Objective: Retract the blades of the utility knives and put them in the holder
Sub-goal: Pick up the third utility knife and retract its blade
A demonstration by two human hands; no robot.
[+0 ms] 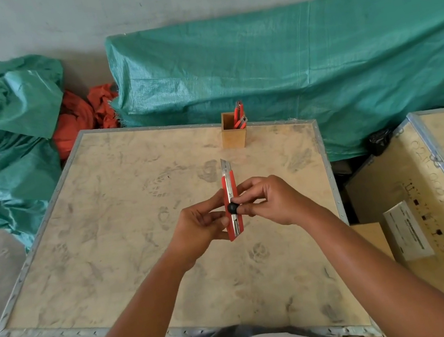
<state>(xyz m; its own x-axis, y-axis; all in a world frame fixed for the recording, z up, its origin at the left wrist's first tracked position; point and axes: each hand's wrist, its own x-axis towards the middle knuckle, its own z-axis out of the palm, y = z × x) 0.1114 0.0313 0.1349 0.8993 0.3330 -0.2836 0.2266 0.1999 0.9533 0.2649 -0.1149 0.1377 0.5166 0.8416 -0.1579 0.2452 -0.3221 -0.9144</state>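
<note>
Green tarpaulin (300, 67) covers the bulk behind a plywood crate whose scuffed top serves as the counter (127, 243), with a second crate (436, 191) just beside it on the right. Near the counter's far edge stands a small wooden holder (232, 137), already carrying red knives (240, 118) upright against its right side. Above the middle of the counter, both hands hold one red utility knife (230, 196) in the air, blade (224, 167) out and pointing away toward the holder. The left hand (203, 224) is clamped around the knife's body; the right hand (270, 201) pinches the black lock knob (233, 208) between its fingertips (likely loosening it so the slider can travel). The risk from here, as I judge it, is the blade staying locked out: if the knob is not backed off enough, forcing the slider could make the left hand's grip slip forward toward the exposed edge.
</note>
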